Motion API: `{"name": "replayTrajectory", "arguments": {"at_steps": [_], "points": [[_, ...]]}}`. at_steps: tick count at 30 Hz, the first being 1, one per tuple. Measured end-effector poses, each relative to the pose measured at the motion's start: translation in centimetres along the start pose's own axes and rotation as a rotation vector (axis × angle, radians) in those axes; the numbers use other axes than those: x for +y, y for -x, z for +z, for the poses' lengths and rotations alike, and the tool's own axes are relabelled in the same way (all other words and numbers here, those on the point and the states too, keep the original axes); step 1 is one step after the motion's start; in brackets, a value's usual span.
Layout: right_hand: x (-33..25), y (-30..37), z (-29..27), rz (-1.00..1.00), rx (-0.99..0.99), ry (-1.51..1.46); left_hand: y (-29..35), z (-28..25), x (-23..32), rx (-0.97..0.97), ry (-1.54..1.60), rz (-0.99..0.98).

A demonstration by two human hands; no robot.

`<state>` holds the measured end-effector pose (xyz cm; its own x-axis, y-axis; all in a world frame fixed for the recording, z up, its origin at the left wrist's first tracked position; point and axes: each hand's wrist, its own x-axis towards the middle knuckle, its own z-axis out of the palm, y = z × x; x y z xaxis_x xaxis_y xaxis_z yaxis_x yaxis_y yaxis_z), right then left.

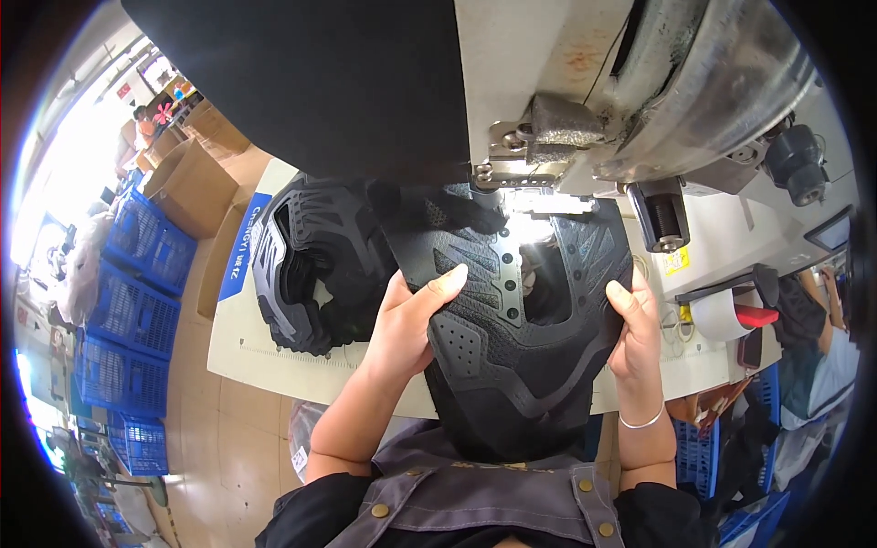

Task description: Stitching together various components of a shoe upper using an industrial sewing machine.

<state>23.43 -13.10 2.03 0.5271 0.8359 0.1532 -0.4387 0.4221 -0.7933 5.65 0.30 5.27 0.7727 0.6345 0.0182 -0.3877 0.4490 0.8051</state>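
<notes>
A black shoe upper (pixel 475 301), with perforated patches and a row of eyelets along its opening, lies beneath the head of a sewing machine (pixel 548 137). My left hand (pixel 411 315) grips its left edge, thumb on top. On the opposite edge, my right hand (pixel 635 320) is closed with its thumb pressed on the material. The upper's near part hangs over the table edge toward my apron. The far end is partly hidden by the machine, whose lamp lights it brightly. To the left of my left hand sits a stack of similar black and grey uppers (pixel 292 265).
The pale table (pixel 233 338) carries the machine. Blue plastic crates (pixel 128 310) and cardboard boxes (pixel 187 178) stand on the floor at left. A dark cylindrical machine part (pixel 660 215) juts out above my right hand. Another blue crate (pixel 696 457) stands at lower right.
</notes>
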Motion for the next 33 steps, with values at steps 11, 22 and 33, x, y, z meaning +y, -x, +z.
{"name": "replayTrajectory", "arguments": {"at_steps": [11, 22, 33], "points": [[0.0, 0.7, 0.8, -0.073, 0.057, 0.055, -0.1, -0.3, -0.2, 0.0, 0.013, -0.048], [-0.4, 1.8, 1.5, -0.305, 0.162, 0.454, 2.1, 0.4, -2.0, 0.098, -0.338, 0.216], [0.1, -0.1, 0.9, -0.21, 0.159, 0.339, 0.3, -0.5, -2.2, 0.082, -0.4, 0.285]]}}
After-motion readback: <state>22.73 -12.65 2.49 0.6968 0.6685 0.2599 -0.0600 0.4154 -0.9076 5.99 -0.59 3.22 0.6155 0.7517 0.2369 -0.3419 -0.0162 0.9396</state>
